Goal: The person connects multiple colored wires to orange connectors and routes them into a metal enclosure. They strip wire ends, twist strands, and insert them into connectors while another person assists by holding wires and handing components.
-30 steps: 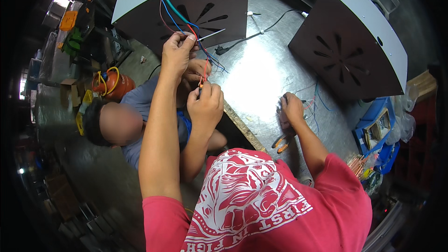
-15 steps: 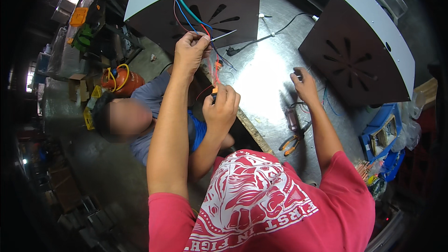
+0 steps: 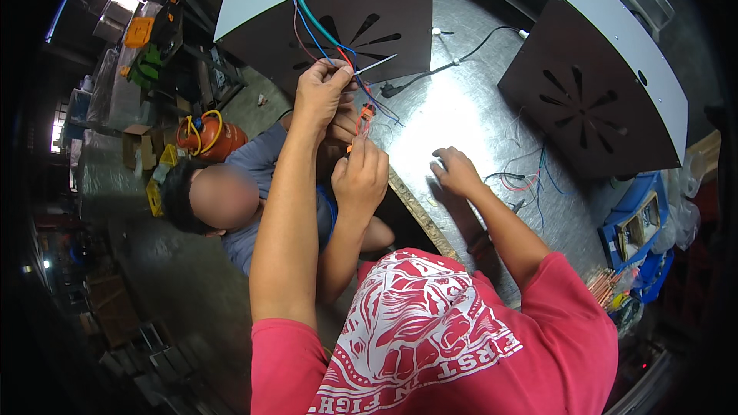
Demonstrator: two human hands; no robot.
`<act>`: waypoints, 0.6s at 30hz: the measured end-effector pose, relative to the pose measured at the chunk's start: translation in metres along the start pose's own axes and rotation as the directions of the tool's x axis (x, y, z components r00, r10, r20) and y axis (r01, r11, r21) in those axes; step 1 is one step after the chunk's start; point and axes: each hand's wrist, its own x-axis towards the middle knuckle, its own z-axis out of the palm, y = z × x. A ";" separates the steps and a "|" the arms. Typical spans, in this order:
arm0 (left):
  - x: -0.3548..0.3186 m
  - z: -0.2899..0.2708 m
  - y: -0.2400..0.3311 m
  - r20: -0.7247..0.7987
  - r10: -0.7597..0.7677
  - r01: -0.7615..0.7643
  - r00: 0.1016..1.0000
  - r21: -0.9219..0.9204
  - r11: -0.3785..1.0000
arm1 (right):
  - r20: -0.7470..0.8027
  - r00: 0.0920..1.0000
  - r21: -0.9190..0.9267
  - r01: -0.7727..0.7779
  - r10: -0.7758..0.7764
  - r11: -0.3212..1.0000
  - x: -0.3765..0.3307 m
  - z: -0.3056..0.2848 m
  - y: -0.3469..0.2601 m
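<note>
My left hand point(image 3: 319, 96) is closed in a pinch on a bundle of thin coloured wires point(image 3: 314, 29), which hang with a thick green cable point(image 3: 323, 24) from a hole in the left metal housing point(image 3: 265, 38). A thin white strip point(image 3: 377, 64), like a cable tie, sticks out past my fingertips. My right hand point(image 3: 459, 174) is over the shiny metal table, fingers apart, with nothing visible in it. Just below my left hand, a co-worker's hand point(image 3: 361, 177) pinches red wires near small orange connectors point(image 3: 367, 112). The co-worker's other hand point(image 3: 346, 124) is partly hidden.
A second housing point(image 3: 592, 100) stands at the right, loose coloured wires point(image 3: 526, 180) before it. A black cord with a plug point(image 3: 392, 90) lies on the table point(image 3: 430, 107). Blue bins point(image 3: 634, 215) are at the right edge. The co-worker point(image 3: 254, 169) crouches left, near an orange gas cylinder point(image 3: 211, 138).
My right hand has moved left and toward me. The pliers and slim dark device no longer show where they lay, and more loose wires are visible. My left hand keeps its pinch.
</note>
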 end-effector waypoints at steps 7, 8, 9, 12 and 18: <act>0.001 0.002 0.000 0.006 -0.045 0.045 0.999 0.001 0.999 | -0.147 0.988 -0.307 -0.010 -0.037 0.952 -0.024 0.061 0.005; 0.001 0.002 0.000 0.005 -0.074 0.074 0.997 -0.001 0.997 | -0.184 0.982 -0.296 -0.005 -0.052 0.955 -0.026 0.065 0.007; 0.001 0.002 -0.001 0.023 -0.057 0.058 0.998 -0.042 0.997 | -0.225 0.973 -0.289 -0.006 -0.061 0.957 -0.027 0.067 0.010; 0.001 0.002 -0.002 0.043 -0.033 0.036 0.999 -0.086 0.996 | -0.236 0.969 -0.256 0.006 -0.069 0.967 -0.027 0.071 0.014; 0.003 0.002 -0.001 0.021 -0.039 0.039 0.999 -0.005 0.999 | -0.266 0.960 -0.250 0.020 -0.088 0.968 -0.027 0.070 0.014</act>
